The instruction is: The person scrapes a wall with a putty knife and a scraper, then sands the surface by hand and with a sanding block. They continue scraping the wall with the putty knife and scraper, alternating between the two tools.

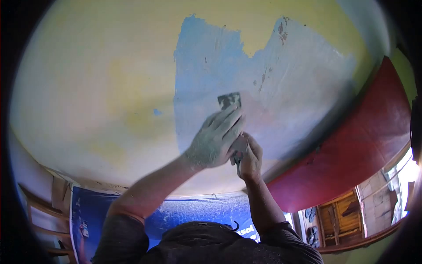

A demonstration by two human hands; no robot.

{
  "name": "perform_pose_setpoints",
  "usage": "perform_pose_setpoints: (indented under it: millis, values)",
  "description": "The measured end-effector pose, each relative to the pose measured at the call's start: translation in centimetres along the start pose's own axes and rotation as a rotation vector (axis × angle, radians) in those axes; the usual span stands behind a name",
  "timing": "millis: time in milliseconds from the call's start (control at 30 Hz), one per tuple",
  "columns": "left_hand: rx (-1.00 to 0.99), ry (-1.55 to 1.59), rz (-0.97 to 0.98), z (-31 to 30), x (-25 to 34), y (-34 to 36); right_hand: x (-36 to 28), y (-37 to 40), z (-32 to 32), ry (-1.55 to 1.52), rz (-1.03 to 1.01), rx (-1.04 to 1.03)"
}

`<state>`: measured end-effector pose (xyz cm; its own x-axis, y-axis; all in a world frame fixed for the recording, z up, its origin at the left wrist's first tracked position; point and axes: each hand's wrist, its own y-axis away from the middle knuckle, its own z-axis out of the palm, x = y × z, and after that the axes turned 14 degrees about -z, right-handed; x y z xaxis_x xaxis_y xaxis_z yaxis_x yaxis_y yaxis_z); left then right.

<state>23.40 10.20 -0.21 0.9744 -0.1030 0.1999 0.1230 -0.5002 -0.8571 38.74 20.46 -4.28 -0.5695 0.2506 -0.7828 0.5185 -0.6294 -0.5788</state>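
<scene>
Both hands are raised against a painted surface (110, 88).

- The right hand (249, 158) is clenched around the handle of a scraper (229, 100). The handle itself is mostly hidden inside the fist.
- The left hand (215, 138) lies just above the right. Its fingers are stretched out flat and press on the back of the blade without gripping it.
- The scraper blade shows just past the left fingertips and sits flat against the surface.
- The blade is inside a blue patch (211, 57), which is bordered by yellow paint (132, 110) to the left and above.
- Both hands are dusted pale.
- A red band (360, 149) curves along the right side, well apart from the hands.
- A blue poster (198, 213) hangs below the forearms.
- A wooden door (343, 218) is visible at lower right.
</scene>
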Motion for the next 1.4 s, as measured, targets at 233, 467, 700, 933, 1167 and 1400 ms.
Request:
perform_pose_setpoints:
  millis: [233, 467, 700, 933, 1167, 1400]
  values:
    - [0.128, -0.260, 0.260, 0.1, -2.4, -8.4, -4.0, -7.8, -1.3, -0.092, -0.087, -0.115]
    - [0.280, -0.386, 0.413, 1.8, -3.5, -10.7, -6.5, -9.6, -4.3, 0.032, -0.118, -0.353]
    - [0.280, -0.421, 0.457, 1.9, -5.0, -12.1, -4.2, -10.2, -3.7, 0.455, -0.541, -0.263]
    - [0.338, -0.330, 0.449, 2.9, -6.4, -12.2, -5.9, -9.2, -1.8, 0.596, -0.468, -0.160]
    - [0.340, -0.229, 0.394, 2.7, -6.4, -12.0, -5.7, -8.6, -0.3, 0.651, -0.507, -0.093]
    - [0.405, -0.248, 0.313, 2.0, -6.1, -12.6, -8.1, -9.7, 1.2, 0.735, -0.467, -0.112]
